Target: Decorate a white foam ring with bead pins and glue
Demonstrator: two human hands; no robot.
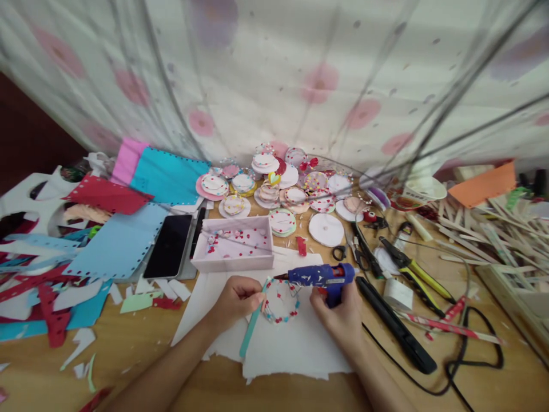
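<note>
My right hand (341, 317) is wrapped round the handle of a blue hot glue gun (315, 276), its nozzle pointing left. Between the thumb and fingers of my left hand (240, 297) is a narrow teal paper strip (249, 332), hanging down toward me. The nozzle tip is close to the strip's upper end; whether they touch I cannot tell. Just right of my left fingertips is a round white piece (281, 300) edged with small red and blue dots. White paper sheets (295, 357) lie beneath both hands.
Behind my hands stand a white box (234, 263) with small red bits and several decorated paper discs (295, 195). A phone (168, 246) and paper scraps (55, 309) lie left. Pliers (416, 274), a black flat bar-shaped tool (397, 326), a cord and wooden sticks (484, 214) occupy the right.
</note>
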